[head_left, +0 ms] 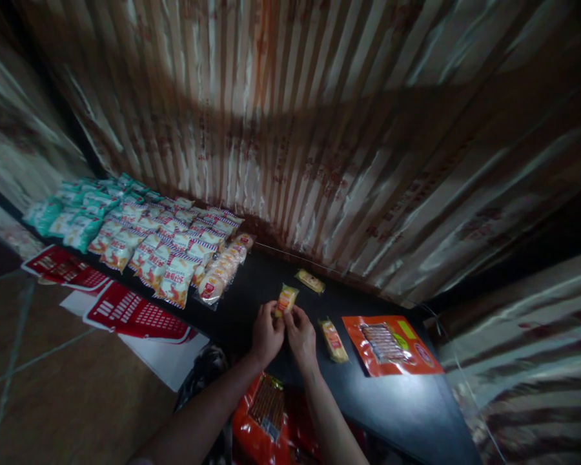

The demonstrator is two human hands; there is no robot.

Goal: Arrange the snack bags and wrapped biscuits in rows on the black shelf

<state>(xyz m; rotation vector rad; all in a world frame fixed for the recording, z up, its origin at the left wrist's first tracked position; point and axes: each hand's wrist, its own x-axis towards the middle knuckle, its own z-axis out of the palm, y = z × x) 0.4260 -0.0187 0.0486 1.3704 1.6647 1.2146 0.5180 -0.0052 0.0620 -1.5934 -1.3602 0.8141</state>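
Between both hands, over the dark table, is a small yellow wrapped snack with a red-orange label. My left hand pinches its left side, and my right hand grips its lower right. Two similar yellow snack packets lie on the table: one packet behind and to the right, the other packet just right of my right hand. Round pinkish wrapped cakes form a row to the left of my hands.
Rows of white snack bags and green bags fill the table's left side. An orange pouch lies at right; another orange pouch is below my forearms. Red printed sheets hang at the front edge. A curtain rises behind.
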